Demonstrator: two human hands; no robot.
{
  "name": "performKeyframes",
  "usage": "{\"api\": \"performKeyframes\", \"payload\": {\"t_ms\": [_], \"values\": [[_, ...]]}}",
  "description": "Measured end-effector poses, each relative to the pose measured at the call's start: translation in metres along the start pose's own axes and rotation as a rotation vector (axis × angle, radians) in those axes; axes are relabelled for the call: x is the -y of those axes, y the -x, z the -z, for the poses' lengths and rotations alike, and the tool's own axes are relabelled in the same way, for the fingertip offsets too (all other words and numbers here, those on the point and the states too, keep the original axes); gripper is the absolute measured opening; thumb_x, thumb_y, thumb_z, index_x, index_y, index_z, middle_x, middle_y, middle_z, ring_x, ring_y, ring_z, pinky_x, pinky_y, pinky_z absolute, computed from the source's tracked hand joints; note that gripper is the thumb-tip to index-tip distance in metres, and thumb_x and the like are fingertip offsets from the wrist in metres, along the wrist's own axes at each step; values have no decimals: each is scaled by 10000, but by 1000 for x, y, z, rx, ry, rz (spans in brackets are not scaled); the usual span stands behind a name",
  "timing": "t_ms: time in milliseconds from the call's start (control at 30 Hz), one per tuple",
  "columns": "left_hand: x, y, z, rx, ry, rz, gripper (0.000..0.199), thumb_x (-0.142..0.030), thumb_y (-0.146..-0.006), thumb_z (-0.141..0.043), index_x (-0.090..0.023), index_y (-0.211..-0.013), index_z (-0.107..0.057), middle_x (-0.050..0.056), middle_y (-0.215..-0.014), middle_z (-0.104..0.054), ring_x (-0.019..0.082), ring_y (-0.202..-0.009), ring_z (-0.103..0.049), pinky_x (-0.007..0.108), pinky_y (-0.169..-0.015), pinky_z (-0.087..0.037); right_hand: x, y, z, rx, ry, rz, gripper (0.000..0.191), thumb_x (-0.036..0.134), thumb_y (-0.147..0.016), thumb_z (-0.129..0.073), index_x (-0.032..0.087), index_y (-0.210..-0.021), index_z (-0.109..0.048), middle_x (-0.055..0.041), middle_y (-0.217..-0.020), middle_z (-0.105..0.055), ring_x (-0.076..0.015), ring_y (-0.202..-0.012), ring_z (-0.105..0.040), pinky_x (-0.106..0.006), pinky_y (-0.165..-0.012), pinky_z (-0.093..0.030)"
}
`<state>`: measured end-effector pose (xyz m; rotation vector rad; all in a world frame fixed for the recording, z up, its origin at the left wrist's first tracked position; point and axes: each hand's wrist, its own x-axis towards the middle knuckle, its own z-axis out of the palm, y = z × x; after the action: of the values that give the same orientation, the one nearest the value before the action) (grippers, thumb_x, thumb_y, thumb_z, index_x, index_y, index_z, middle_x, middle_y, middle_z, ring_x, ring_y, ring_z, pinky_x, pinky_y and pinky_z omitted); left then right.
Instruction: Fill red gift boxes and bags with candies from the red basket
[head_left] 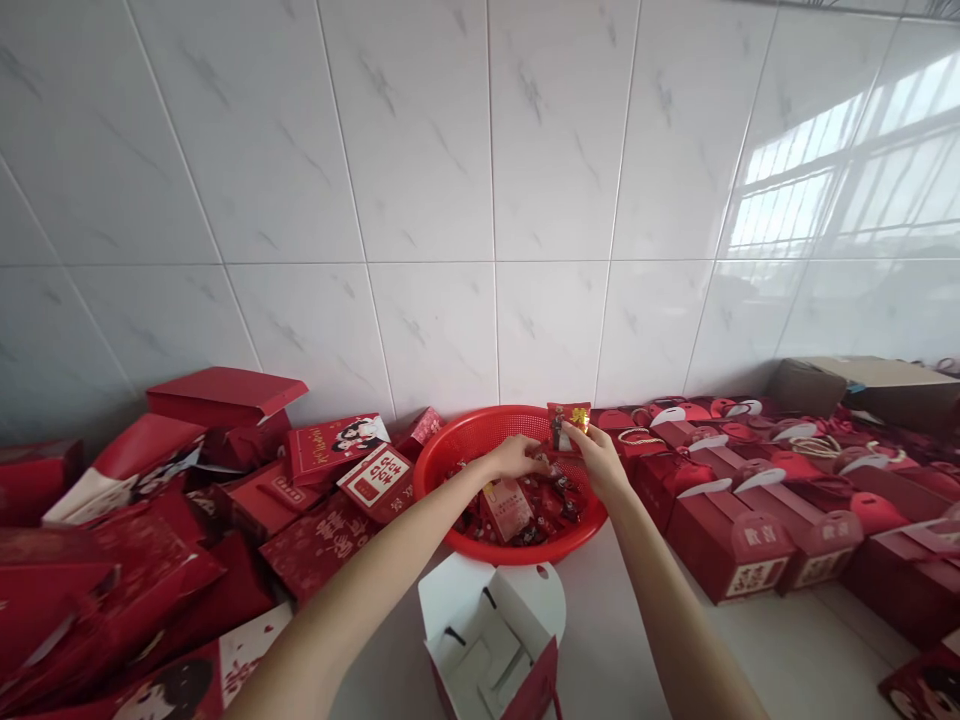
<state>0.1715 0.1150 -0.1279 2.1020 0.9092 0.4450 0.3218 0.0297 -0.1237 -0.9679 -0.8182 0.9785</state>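
Observation:
My right hand pinches a small red packet with gold print, holding it up at the far right rim of the red plastic basket. Inside the basket lie many small wrapped red packets and a larger pale pink packet. Over these, my left hand has its fingers curled together near the middle of the basket; what is in them is hidden. In front of the basket stands a gift box with its top open, white inside with black cord ends showing, and nothing in it.
Several folded red gift boxes with handles stand in rows on the right. A pile of red boxes and bags covers the left side. A brown carton lies at the back right. The tiled wall rises behind the basket.

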Motion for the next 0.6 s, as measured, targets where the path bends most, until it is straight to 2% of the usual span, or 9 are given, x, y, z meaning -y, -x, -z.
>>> {"api": "performKeyframes", "payload": {"t_ms": [133, 233, 333, 600], "values": [[-7, 4, 13, -75, 265, -80, 377, -481, -763, -722, -147, -939, -720, 69, -943, -745, 231, -898, -664, 318, -789, -496, 1, -2, 0, -12, -51, 0, 276, 391, -656, -812, 184, -807, -710, -43, -783, -747, -208, -736, -711, -250, -583, -571], [-10, 8, 19, -76, 381, -94, 452, -540, -776, -701, -135, -977, -720, 94, -935, -753, 235, -894, -681, 334, -805, -515, 0, -2, -1, 5, -81, -10, 277, 387, -652, -817, 183, -803, -707, -55, -782, -753, -213, -701, -714, -262, -561, -581], [-11, 10, 21, -76, 432, -80, 420, -534, -797, -697, -146, -955, -729, 91, -925, -760, 221, -889, -687, 325, -811, -518, 0, -1, -1, 31, -96, -31, 286, 371, -618, -846, 180, -771, -698, -67, -795, -760, -218, -685, -714, -268, -537, -588], [-6, 7, 20, -27, 507, 37, 261, -378, -881, -645, -161, -985, -747, 86, -1023, -762, 235, -990, -678, 338, -823, -537, 1, 1, 1, 103, -96, -89, 283, 319, -585, -879, 172, -760, -712, -45, -730, -722, -183, -634, -668, -253, -505, -578]]}}
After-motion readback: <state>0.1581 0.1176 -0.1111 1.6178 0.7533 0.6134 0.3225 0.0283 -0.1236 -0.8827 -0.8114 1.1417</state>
